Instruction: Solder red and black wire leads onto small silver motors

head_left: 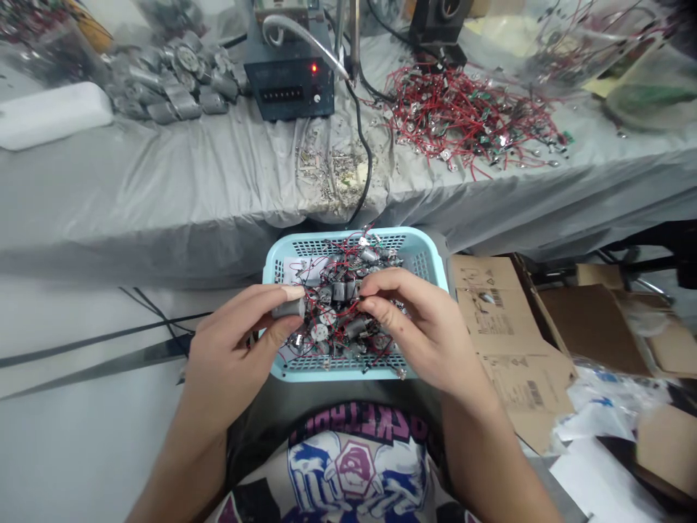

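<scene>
My left hand [231, 330] is closed around a small grey cylindrical motor [287, 308], held sideways between thumb and fingers over the left part of a light blue plastic basket [353, 375]. My right hand [422, 323] pinches thumb and forefinger together above the basket's middle, at the end of a thin red wire [347, 312]. The very tip of that wire is hidden by the fingers. Below both hands, the basket holds several more motors [321, 328] tangled with red and black wires.
Behind the basket, a grey-covered bench carries a heap of motors [185, 76], a black box with a lit red light [291, 87] and a pile of red-wired parts [468, 120]. A black cable [366, 145] hangs over its edge. Cardboard boxes [501, 327] stand right.
</scene>
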`<control>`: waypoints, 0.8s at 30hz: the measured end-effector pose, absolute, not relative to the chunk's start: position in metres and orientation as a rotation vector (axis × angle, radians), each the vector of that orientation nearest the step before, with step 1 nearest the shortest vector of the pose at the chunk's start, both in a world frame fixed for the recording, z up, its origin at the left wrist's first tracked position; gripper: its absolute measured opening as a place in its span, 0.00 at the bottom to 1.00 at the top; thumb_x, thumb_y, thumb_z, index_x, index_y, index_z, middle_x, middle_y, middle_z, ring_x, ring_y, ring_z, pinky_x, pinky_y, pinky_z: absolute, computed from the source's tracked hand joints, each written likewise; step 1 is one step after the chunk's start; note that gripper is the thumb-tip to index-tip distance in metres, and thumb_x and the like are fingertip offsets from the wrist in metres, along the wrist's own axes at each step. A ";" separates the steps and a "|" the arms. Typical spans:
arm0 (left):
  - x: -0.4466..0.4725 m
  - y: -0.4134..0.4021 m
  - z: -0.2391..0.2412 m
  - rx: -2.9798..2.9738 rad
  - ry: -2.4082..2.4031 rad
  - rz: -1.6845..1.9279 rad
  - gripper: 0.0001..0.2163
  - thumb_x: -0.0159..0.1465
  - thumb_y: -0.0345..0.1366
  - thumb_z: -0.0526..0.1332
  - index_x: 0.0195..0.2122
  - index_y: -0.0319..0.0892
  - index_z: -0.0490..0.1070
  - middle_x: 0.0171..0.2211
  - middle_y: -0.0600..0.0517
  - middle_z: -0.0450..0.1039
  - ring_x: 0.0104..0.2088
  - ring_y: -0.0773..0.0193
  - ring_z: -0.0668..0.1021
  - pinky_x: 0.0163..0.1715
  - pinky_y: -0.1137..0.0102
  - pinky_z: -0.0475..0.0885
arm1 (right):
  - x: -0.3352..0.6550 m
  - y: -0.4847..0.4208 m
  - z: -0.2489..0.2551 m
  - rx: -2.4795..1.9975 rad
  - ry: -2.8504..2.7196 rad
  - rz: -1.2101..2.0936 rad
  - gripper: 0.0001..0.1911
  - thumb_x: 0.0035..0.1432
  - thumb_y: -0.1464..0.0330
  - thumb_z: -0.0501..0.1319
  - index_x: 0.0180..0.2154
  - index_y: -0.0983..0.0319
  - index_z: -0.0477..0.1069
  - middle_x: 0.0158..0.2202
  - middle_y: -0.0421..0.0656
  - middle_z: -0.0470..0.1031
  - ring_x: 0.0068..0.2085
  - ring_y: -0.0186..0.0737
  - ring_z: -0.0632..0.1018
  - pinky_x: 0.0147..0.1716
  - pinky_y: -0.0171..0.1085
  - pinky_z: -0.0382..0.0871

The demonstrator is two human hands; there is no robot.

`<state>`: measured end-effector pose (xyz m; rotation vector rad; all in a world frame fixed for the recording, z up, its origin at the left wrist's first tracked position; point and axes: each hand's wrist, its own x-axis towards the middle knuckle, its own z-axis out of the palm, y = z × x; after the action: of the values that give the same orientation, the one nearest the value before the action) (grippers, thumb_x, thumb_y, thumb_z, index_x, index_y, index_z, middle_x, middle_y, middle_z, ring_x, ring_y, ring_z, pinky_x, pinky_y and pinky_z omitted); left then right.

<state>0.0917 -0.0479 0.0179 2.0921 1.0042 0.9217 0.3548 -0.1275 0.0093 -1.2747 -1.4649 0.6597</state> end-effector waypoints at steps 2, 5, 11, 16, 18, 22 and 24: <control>0.093 -0.051 0.019 2.061 1.021 0.939 0.12 0.78 0.33 0.74 0.59 0.56 0.87 0.55 0.58 0.90 0.51 0.65 0.90 0.51 0.72 0.88 | 0.351 -0.130 0.009 -1.264 -1.327 0.741 0.03 0.83 0.64 0.69 0.50 0.56 0.78 0.45 0.38 0.85 0.44 0.34 0.85 0.44 0.34 0.80; 0.094 -0.057 0.024 2.034 1.052 0.981 0.12 0.79 0.35 0.74 0.59 0.59 0.87 0.56 0.60 0.90 0.50 0.65 0.90 0.52 0.70 0.89 | 0.341 -0.134 0.013 -1.152 -1.152 0.895 0.02 0.84 0.65 0.67 0.51 0.54 0.76 0.50 0.39 0.88 0.51 0.34 0.89 0.51 0.34 0.83; 0.099 -0.071 0.042 2.054 1.106 1.031 0.10 0.79 0.35 0.73 0.57 0.60 0.88 0.55 0.60 0.90 0.49 0.61 0.90 0.49 0.64 0.89 | 0.328 -0.137 0.031 -0.950 -0.985 1.084 0.02 0.86 0.68 0.63 0.53 0.54 0.72 0.43 0.38 0.90 0.46 0.32 0.90 0.49 0.33 0.86; 0.100 -0.065 0.040 2.119 1.053 0.980 0.09 0.78 0.34 0.74 0.55 0.56 0.87 0.54 0.58 0.91 0.51 0.62 0.91 0.57 0.65 0.89 | 0.334 -0.135 0.024 -1.066 -1.084 0.999 0.04 0.86 0.66 0.63 0.57 0.53 0.72 0.36 0.34 0.83 0.38 0.30 0.84 0.42 0.31 0.81; 0.099 -0.059 0.034 2.173 0.997 0.934 0.08 0.78 0.33 0.74 0.54 0.54 0.87 0.53 0.57 0.91 0.51 0.62 0.91 0.58 0.66 0.88 | 0.337 -0.135 0.017 -1.140 -1.152 0.979 0.07 0.87 0.64 0.62 0.61 0.53 0.72 0.37 0.35 0.83 0.40 0.32 0.84 0.43 0.34 0.80; 0.098 -0.054 0.030 2.186 1.052 0.897 0.07 0.79 0.32 0.72 0.53 0.52 0.86 0.53 0.56 0.91 0.51 0.62 0.91 0.59 0.68 0.87 | 0.344 -0.135 0.005 -1.247 -1.255 1.013 0.16 0.87 0.59 0.62 0.69 0.53 0.70 0.43 0.39 0.87 0.45 0.37 0.88 0.48 0.40 0.82; 0.097 -0.054 0.030 2.173 1.087 0.886 0.07 0.79 0.32 0.71 0.53 0.52 0.86 0.53 0.57 0.91 0.52 0.63 0.90 0.60 0.68 0.86 | 0.347 -0.134 0.002 -1.277 -1.348 1.008 0.20 0.85 0.57 0.66 0.70 0.54 0.71 0.46 0.40 0.89 0.47 0.39 0.90 0.49 0.40 0.83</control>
<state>0.0972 -0.0536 0.0300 2.1729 1.0873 0.8862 0.3468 -0.1340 0.0019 -1.2770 -1.3484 1.0083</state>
